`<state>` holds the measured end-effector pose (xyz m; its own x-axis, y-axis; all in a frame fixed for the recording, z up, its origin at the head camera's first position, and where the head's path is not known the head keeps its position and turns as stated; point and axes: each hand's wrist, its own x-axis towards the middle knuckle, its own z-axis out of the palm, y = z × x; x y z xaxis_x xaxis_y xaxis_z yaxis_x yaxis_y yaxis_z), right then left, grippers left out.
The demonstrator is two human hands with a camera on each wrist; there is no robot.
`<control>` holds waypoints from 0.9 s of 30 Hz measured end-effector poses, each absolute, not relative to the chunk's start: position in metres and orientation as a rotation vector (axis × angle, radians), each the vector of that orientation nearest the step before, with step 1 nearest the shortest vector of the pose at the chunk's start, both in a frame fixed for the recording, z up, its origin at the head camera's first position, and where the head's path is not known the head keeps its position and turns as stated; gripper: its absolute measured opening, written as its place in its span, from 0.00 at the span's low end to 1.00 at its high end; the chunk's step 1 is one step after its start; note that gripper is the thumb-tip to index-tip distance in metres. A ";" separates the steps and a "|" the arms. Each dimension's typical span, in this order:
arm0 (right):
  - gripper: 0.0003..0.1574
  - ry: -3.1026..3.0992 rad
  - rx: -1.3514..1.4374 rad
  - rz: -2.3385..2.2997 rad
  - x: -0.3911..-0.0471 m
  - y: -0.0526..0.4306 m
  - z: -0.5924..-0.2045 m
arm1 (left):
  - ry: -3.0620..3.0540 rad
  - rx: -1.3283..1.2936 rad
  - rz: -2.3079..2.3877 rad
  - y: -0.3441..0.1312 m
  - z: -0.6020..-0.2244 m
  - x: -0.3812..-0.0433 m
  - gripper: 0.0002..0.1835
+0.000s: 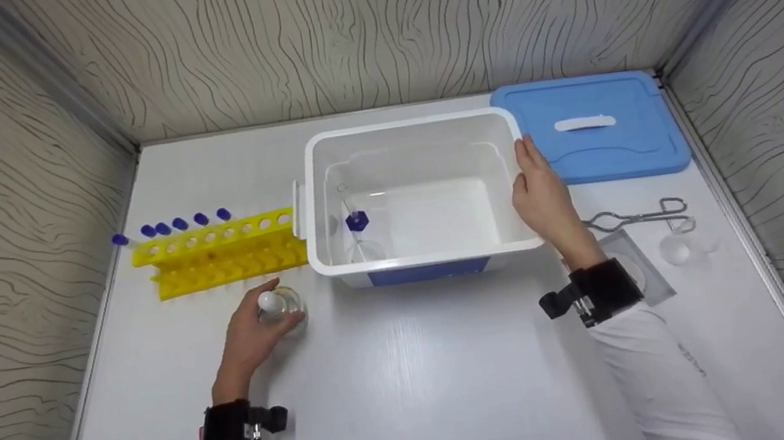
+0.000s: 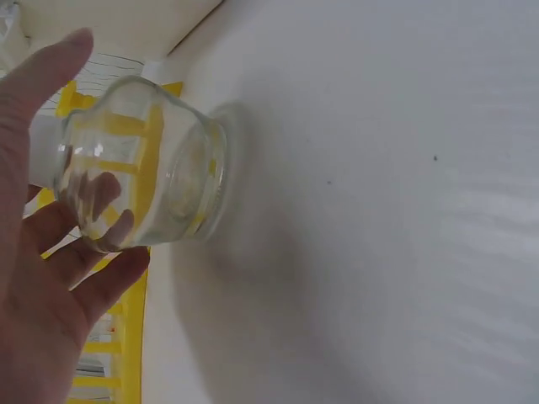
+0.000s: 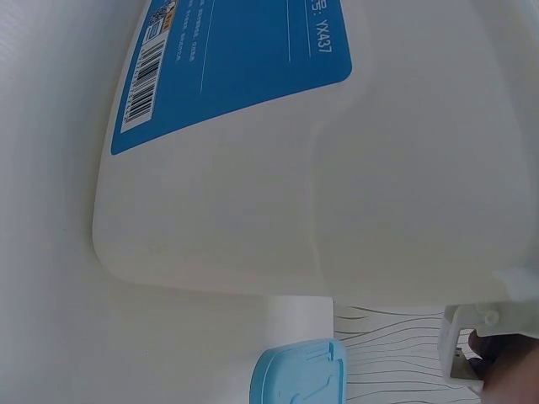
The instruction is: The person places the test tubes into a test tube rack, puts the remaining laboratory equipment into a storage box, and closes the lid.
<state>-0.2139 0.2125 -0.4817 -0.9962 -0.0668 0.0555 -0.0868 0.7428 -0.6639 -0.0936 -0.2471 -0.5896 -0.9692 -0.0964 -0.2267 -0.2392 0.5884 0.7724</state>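
My right hand [image 1: 546, 205] grips the right side of a white plastic storage box [image 1: 428, 258]; in the right wrist view its fingers [image 3: 514, 370] are at the box's handle [image 3: 450, 345]. Inside the box lie clear glassware with a purple hexagonal base [image 1: 357, 221] and a clear flask-like piece [image 1: 366, 251]. On the left, my left hand [image 1: 250, 334] is around a squat glass alcohol lamp [image 2: 143, 168] with a white cap [image 1: 270, 301]. Its fingers lie along the glass, while the thumb stands apart from it. The lamp's base is at the tabletop.
A yellow test tube rack [image 1: 217, 256] stands left of the box, with several purple-capped tubes behind it. A blue lid [image 1: 599, 142] lies at the back right. Metal crucible tongs [image 1: 635, 218], a grey gauze square [image 1: 649, 271] and a small clear vessel [image 1: 676, 250] lie on the right.
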 end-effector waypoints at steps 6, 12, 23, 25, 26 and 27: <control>0.36 -2.898 0.139 1.105 -0.215 0.211 -0.482 | 2.617 -0.291 1.277 -0.248 -0.597 -0.089 0.48; 0.36 -2.879 0.148 1.102 -0.214 0.212 -0.482 | 2.624 -0.317 1.242 -0.249 -0.596 -0.090 0.48; 0.36 -2.890 0.142 1.095 -0.214 0.214 -0.484 | 2.656 -0.339 1.248 -0.259 -0.575 -0.091 0.47; 0.36 -2.893 0.139 1.098 -0.215 0.213 -0.484 | 2.665 -0.336 1.247 -0.260 -0.567 -0.092 0.47; 0.36 -2.896 0.140 1.100 -0.215 0.213 -0.484 | 2.673 -0.334 1.243 -0.260 -0.563 -0.093 0.47; 0.36 -2.899 0.142 1.102 -0.215 0.212 -0.484 | 2.681 -0.329 1.239 -0.260 -0.558 -0.093 0.47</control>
<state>-0.2150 0.2122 -0.4836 -0.9951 -0.0724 0.0675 -0.0989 0.7439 -0.6609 -0.0930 -0.2604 -0.5583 -0.9613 -0.1275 -0.2442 -0.2687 0.6303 0.7284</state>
